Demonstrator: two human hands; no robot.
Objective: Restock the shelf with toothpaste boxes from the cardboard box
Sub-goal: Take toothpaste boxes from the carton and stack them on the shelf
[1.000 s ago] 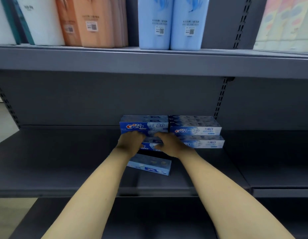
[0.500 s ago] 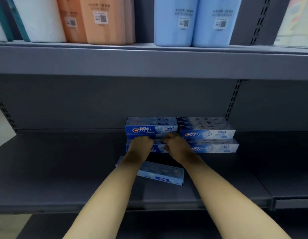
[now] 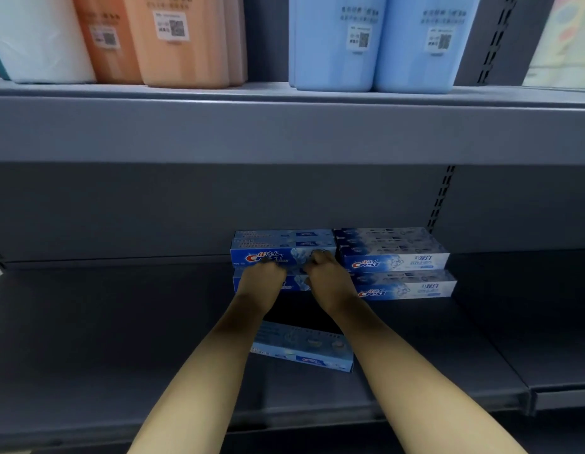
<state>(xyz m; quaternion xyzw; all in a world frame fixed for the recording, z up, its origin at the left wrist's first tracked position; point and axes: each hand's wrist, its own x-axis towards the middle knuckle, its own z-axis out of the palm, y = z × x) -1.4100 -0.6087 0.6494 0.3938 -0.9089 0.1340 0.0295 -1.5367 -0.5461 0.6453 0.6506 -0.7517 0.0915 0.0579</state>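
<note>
two bare arms reach into a dark grey shelf (image 3: 121, 339). at the back of the shelf sit two stacks of toothpaste boxes. the dark blue stack (image 3: 268, 255) is on the left, and the pale blue and white stack (image 3: 395, 262) is touching it on the right. each stack is two boxes high.

the left hand (image 3: 260, 281) is up against the front of the dark blue stack, where the top box meets the bottom one. its fingers are curled in, but i cannot tell if they hold a box or just press on it. the right hand (image 3: 327, 280) is just beside the left hand, with its fingers (image 3: 319, 257) bent on the front of the top dark blue box near its right end. i cannot tell if it grips the box.

one more toothpaste box (image 3: 304, 350) lies flat and a bit crooked near the front of the shelf, between the two arms.

on the upper shelf (image 3: 284, 132) stand a white pack (image 3: 39, 37), orange packs (image 3: 173, 40) and light blue packs (image 3: 376, 40).
</note>
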